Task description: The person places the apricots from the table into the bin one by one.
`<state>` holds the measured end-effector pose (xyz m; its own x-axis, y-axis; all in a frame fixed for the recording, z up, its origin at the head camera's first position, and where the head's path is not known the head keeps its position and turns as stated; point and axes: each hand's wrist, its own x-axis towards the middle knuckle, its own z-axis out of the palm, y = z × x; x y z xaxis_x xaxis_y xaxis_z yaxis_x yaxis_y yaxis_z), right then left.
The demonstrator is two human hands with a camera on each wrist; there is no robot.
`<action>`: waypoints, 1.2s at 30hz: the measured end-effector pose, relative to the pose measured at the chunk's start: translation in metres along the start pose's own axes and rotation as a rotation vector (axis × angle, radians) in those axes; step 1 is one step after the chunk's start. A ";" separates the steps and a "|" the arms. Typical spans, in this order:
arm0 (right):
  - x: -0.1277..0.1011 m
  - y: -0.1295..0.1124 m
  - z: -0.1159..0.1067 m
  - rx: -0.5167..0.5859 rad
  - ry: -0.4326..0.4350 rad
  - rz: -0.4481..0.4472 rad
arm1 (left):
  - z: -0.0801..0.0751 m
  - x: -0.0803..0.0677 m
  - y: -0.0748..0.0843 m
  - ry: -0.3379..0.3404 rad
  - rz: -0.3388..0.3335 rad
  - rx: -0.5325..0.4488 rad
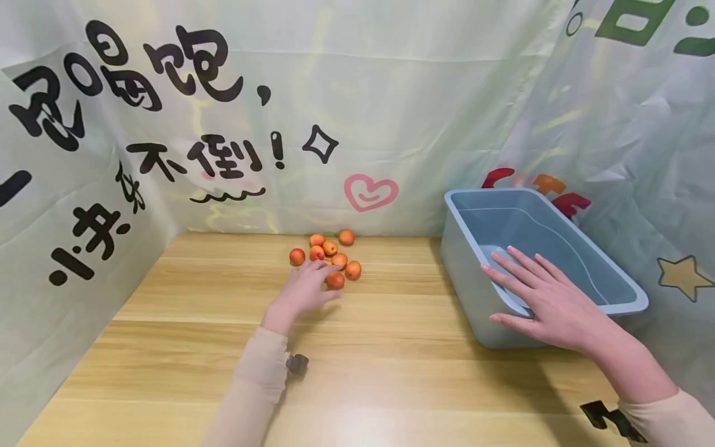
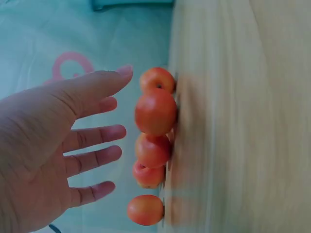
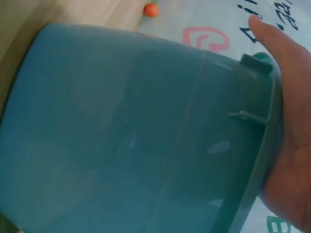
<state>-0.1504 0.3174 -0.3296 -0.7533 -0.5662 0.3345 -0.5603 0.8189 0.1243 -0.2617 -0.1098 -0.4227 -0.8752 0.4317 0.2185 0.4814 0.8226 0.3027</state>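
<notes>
Small orange-red round fruits [image 1: 329, 257] clustered at far surface [image 1: 391, 347]; left hand [image 1: 304, 288] spread open, reaching, gripping none. Right hand [image 1: 544, 298] flat on blue-grey plastic bin [image 1: 625, 292] rim. Next, probably: pinch one fruit.

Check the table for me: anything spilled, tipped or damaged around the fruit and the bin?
Nothing stands out. The orange fruits sit in a loose cluster on the table, the blue bin stands upright, the left hand reaches the fruit, and the right hand rests on the bin's rim.

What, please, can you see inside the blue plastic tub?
The blue plastic tub shows only bare walls and floor; the right hand resting on its near rim covers that corner.
</notes>
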 end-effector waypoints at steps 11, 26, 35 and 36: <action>-0.006 0.003 0.005 0.016 0.028 -0.026 | 0.009 0.016 -0.010 0.047 0.231 0.309; -0.005 0.001 0.008 0.026 0.056 0.044 | 0.009 0.026 -0.014 0.055 0.393 0.435; -0.009 -0.002 0.007 0.051 0.042 0.078 | 0.011 0.025 -0.004 0.017 0.366 0.425; -0.010 -0.002 0.007 0.055 0.037 0.083 | 0.011 0.024 -0.002 0.018 0.365 0.419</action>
<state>-0.1442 0.3209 -0.3393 -0.7854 -0.4920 0.3757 -0.5153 0.8559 0.0436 -0.2844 -0.0972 -0.4280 -0.6525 0.7128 0.2572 0.6893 0.6993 -0.1895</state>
